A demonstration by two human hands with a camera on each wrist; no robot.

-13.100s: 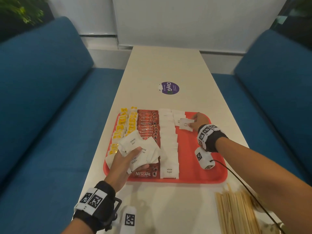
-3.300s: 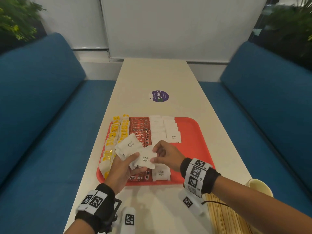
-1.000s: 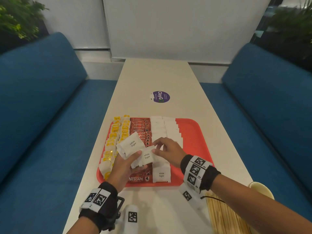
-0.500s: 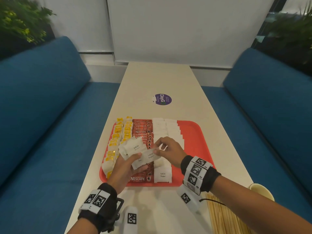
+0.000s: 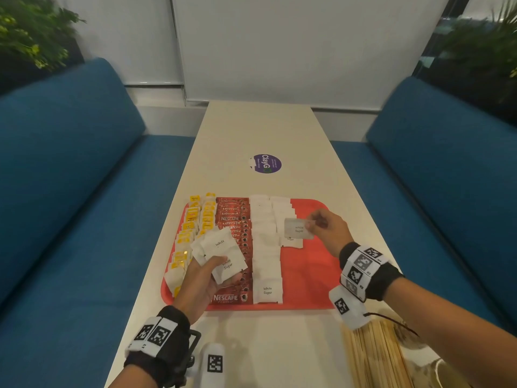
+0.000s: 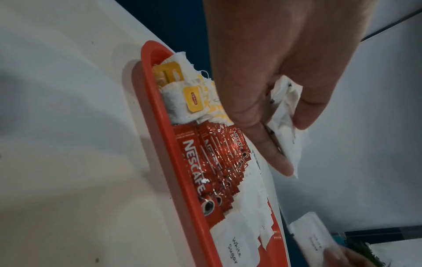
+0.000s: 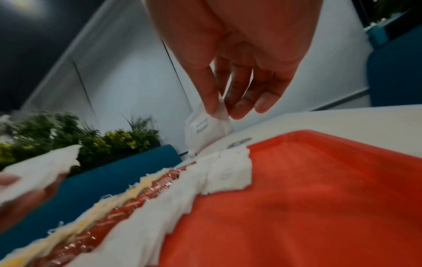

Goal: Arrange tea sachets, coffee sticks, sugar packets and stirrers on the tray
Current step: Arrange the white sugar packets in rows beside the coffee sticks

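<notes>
Above the tray (image 5: 313,278), right grip (image 5: 326,228) pinches one sugar packet (image 5: 298,228); left grip (image 5: 201,287) clasps several.

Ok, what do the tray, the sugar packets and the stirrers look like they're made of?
Tray: looks like moulded red plastic, smooth with a slight sheen and a rounded raised rim.
Sugar packets: matte white paper by the look, with ragged, torn-looking edges and handwritten-style "White Sugar" labels.
Stirrers: probably wood, being pale tan, thin flat sticks; grain is too small to confirm.
</notes>
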